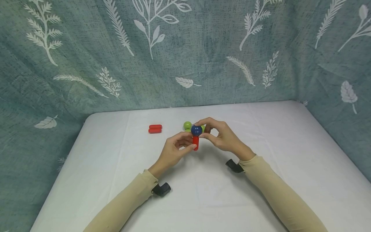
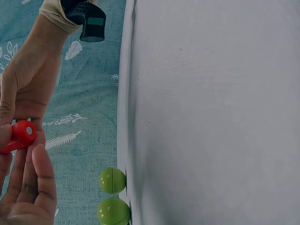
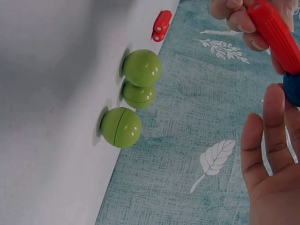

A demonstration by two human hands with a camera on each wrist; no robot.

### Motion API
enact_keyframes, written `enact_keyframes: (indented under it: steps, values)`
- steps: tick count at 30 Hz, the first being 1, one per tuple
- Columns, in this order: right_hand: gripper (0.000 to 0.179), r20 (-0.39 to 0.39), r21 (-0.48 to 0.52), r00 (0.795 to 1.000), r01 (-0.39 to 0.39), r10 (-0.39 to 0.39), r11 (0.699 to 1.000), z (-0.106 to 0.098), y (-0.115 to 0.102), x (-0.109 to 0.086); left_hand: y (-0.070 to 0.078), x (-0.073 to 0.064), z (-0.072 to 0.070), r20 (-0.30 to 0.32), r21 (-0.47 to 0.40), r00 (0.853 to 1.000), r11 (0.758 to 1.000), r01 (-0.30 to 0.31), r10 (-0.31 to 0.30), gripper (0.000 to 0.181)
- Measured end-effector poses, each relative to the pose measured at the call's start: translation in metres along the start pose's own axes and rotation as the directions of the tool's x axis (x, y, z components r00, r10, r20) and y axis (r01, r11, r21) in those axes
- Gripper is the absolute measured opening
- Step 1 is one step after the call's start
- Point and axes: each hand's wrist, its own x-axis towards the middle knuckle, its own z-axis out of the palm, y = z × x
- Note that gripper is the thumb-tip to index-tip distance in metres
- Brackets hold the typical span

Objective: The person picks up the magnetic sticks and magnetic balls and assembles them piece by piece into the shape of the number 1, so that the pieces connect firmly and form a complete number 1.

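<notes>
A red ribbed rod [image 1: 195, 143] stands upright above the table, with a dark blue ball [image 1: 196, 130] on its top end. My left hand [image 1: 173, 150] pinches the rod between thumb and fingers. From the other side my right hand [image 1: 221, 135] holds the blue ball between its thumb and index finger. In the left wrist view a small silvery disc shows on the end of the rod [image 2: 21, 133]. The right wrist view has the ball [image 3: 292, 88] at its right edge, against the rod [image 3: 276, 37].
Three green balls, one of them a seamed ball [image 3: 122, 127], lie on the white-covered table [image 1: 185, 199] just behind the hands. Two red rods [image 1: 155, 129] lie side by side farther left. A leaf-patterned curtain [image 1: 203, 58] hangs behind the table.
</notes>
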Motion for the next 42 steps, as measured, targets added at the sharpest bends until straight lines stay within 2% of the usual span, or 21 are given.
enact_keyframes:
  steps: [19, 26, 42]
  values:
    - [0.042, 0.025, 0.029, 1.000, 0.004, -0.005, 1.000, 0.001, -0.002, 0.002, 0.001, 0.000, -0.001, -0.011, 0.004, 1.000, 1.000, -0.007, 0.007, 0.034]
    - [0.048, -0.016, 0.029, 0.999, 0.041, -0.041, 0.999, -0.007, 0.002, 0.002, 0.002, 0.000, -0.002, -0.017, 0.009, 1.000, 1.000, -0.010, 0.010, 0.034]
    - [0.047, -0.004, -0.031, 0.998, -0.061, 0.061, 0.998, -0.012, 0.024, -0.007, 0.005, 0.001, -0.004, -0.031, 0.009, 0.999, 0.999, -0.038, 0.038, 0.036]
